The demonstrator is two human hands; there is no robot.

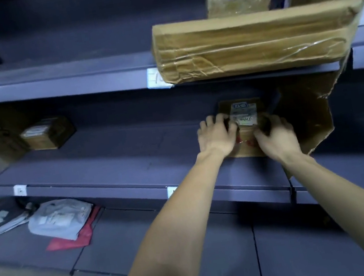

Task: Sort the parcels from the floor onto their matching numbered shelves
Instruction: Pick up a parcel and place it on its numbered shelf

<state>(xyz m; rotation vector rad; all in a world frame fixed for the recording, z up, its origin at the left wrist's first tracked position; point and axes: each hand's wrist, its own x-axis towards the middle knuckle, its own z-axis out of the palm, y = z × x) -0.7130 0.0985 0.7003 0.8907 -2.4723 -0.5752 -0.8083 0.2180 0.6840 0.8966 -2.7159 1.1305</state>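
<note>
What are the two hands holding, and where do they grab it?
A small cardboard parcel on the middle shelf. The left hand grips its left edge and the right hand its right edge, fingers curled over the top.

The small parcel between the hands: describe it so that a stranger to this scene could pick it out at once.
Start at the dark shelving and take the middle shelf, below the long flat box that overhangs the shelf above. Toward its right end, the left hand and right hand grip a small brown parcel. Unlike the other small box far to the left, it carries a white label and a handwritten number tag.
</note>
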